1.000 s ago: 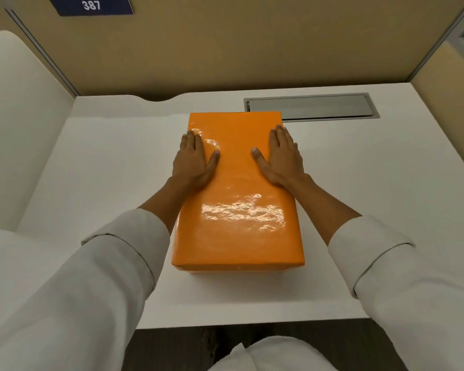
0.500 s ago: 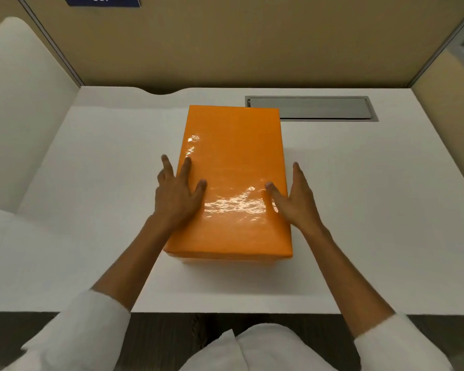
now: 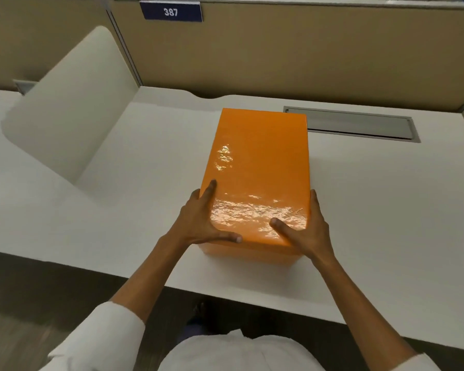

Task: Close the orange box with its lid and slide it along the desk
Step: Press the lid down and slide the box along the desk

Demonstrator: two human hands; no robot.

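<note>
The glossy orange box (image 3: 260, 167) stands on the white desk (image 3: 118, 210) with its lid on, its long side running away from me. My left hand (image 3: 201, 220) clasps the near left corner, thumb along the near top edge and fingers against the left side. My right hand (image 3: 306, 231) clasps the near right corner, thumb on the lid and fingers down the right side. Both hands press on the box from either side.
A grey metal cable hatch (image 3: 359, 124) is set into the desk behind and right of the box. A white rounded divider (image 3: 65, 111) rises on the left. Beige partition walls stand behind, with a blue sign reading 387 (image 3: 171, 12). The desk's front edge lies just under my forearms.
My hands slid back from flat on the middle of the lid to grip the box's near corners. The camera view has pulled back and tilted up.
</note>
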